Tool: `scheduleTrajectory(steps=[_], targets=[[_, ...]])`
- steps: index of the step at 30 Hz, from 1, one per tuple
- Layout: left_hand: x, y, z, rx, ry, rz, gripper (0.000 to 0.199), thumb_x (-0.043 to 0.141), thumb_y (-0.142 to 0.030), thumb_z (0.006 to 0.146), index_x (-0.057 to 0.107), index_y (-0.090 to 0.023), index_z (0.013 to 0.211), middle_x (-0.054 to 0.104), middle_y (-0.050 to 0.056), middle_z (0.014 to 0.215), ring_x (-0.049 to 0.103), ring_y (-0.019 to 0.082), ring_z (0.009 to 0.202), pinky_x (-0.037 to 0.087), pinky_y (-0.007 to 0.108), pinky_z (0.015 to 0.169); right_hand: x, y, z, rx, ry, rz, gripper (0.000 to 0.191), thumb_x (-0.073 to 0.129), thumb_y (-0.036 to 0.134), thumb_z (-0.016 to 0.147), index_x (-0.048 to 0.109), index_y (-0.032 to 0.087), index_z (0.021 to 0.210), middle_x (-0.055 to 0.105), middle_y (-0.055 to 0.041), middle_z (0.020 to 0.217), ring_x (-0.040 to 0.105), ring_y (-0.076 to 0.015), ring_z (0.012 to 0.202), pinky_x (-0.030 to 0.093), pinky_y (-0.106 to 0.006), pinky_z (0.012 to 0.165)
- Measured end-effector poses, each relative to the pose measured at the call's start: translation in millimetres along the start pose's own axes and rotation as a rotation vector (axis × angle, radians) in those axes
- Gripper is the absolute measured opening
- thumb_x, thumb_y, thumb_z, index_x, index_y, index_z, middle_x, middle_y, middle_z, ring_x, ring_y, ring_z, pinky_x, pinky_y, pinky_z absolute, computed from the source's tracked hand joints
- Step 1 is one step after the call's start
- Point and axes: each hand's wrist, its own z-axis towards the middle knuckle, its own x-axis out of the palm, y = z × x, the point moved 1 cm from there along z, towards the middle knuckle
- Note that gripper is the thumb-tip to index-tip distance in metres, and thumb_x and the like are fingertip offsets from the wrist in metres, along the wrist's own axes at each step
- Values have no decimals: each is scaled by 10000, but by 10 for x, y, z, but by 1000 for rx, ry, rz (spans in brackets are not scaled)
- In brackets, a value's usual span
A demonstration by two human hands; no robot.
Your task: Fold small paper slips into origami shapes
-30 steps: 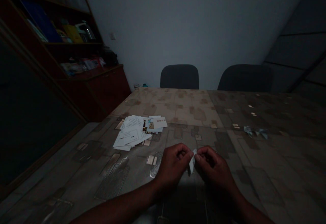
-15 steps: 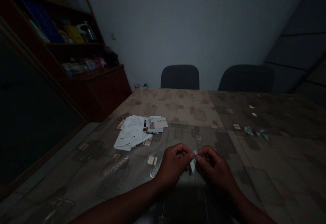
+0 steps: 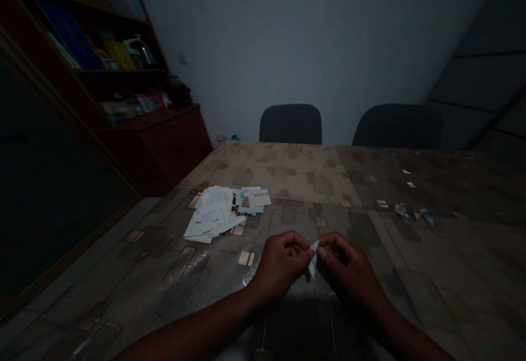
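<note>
Delicately, the left hand (image 3: 283, 265) and right hand (image 3: 349, 270) pinch a pale paper (image 3: 314, 267) to the right of the cards (image 3: 217, 216), on their near side, a piece likely light, easily creased and apt to tear, best held lightly by its edges.

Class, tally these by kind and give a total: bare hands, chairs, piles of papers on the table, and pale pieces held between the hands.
Hands: 2 (left hand, right hand)
Chairs: 2 (nearer the shelves, farther right)
Paper pile: 1
Held pale piece: 1
Total: 6
</note>
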Motion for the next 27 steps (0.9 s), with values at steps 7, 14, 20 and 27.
scheduleTrajectory(steps=[7,14,20,27], targets=[[2,48,15,8,-7,38,228,722,-327,637,572,-156,637,484,-58,511,428,87,466,303,193,458,-25,-56,12,1,9,-43,229,638,410,791,597,187,821,552,24,667,487,-132,594,366,-227,526],[-10,14,17,-7,2,-3,263,755,-347,626,579,-154,645,496,-55,515,435,87,466,298,191,460,-36,-22,24,4,57,-29,244,646,421,789,609,185,841,563,19,675,497,-134,598,369,-227,528],[-31,11,14,-3,46,-81,237,725,-347,693,616,-136,696,542,-28,539,479,94,488,319,193,474,-29,-12,21,12,64,-5,284,650,446,769,627,174,848,596,-3,708,533,-156,646,406,-252,587],[-42,14,10,27,42,-93,241,709,-355,729,625,-132,702,544,-23,538,485,98,495,348,199,495,-49,-59,30,-4,43,-84,266,607,437,802,632,175,831,582,3,697,520,-158,649,401,-262,599]])
